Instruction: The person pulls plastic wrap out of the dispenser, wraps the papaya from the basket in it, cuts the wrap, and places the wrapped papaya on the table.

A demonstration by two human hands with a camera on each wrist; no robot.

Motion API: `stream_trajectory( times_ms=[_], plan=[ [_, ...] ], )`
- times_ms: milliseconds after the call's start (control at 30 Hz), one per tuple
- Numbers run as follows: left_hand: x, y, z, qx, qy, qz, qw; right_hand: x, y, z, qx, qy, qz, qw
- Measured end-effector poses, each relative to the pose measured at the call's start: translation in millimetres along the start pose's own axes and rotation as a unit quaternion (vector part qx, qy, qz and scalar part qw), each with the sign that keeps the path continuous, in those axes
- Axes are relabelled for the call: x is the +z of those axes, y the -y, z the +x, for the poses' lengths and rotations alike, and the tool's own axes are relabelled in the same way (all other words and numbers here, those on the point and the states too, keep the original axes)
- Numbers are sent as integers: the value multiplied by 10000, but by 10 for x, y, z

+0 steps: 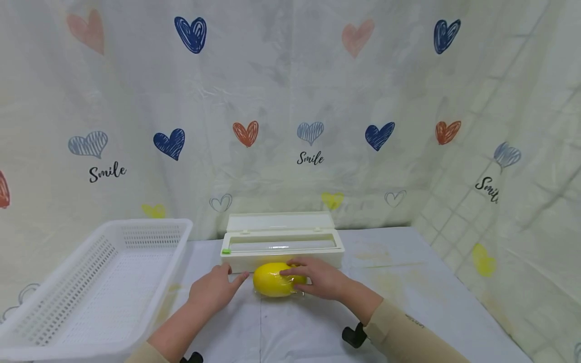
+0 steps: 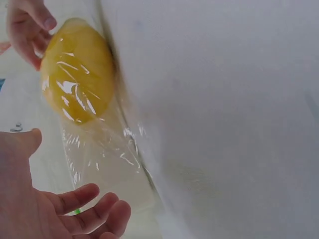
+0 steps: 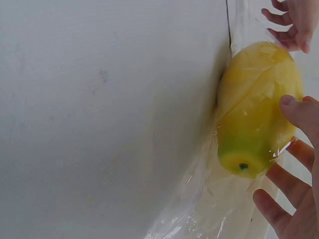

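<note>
In the head view, find a glossy yellow oval fruit (image 1: 270, 280) on the white-covered worktop (image 1: 395, 285); note the right grip (image 1: 323, 278) spread against it and, just beside, the left grip (image 1: 212, 288), fingers parted. In the left wrist view, see clear plastic film (image 2: 99, 152) over the fruit. In the right wrist view, notice film trailing loose; judge covering as largely done, securing ends as left.

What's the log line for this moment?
left hand: beside yellow fruit, not touching it | right hand: touching fruit | clear film: over fruit | white box: lid open, behind fruit | white basket: at left
</note>
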State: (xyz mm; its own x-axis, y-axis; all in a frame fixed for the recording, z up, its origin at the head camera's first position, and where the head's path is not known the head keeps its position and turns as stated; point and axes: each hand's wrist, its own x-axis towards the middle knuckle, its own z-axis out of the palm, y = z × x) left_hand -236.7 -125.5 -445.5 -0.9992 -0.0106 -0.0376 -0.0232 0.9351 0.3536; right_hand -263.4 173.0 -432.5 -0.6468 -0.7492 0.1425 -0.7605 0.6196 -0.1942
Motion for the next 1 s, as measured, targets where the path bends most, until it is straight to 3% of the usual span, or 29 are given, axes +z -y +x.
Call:
stream_trajectory(
  times_ms=[100,200,267,367,433,500,633,1000],
  plan=[
    [-26,-45,-35,226,-188,-119,9995,-3,-15,0,-13,-18,32,10000],
    [-32,-125,-83,916,-548,-178,9941,-10,-29,2,-128,-101,20,9999],
    [-22,-176,-104,1590,-773,-43,9842,-14,-36,5,-164,-138,16,9998],
    [9,-234,-109,2553,-938,263,9619,-13,-43,12,-122,-131,45,9998],
    [40,-253,-91,3043,-934,485,9467,-11,-47,15,-68,-101,128,9998],
    [71,-263,-67,3329,-848,658,9368,-5,-54,20,-6,-73,203,9998],
    [126,-270,2,3602,-666,968,9254,15,-78,44,154,-35,375,9992],
    [175,-325,109,3549,-425,873,9299,17,-55,11,882,-83,1045,9906]
  ],
)
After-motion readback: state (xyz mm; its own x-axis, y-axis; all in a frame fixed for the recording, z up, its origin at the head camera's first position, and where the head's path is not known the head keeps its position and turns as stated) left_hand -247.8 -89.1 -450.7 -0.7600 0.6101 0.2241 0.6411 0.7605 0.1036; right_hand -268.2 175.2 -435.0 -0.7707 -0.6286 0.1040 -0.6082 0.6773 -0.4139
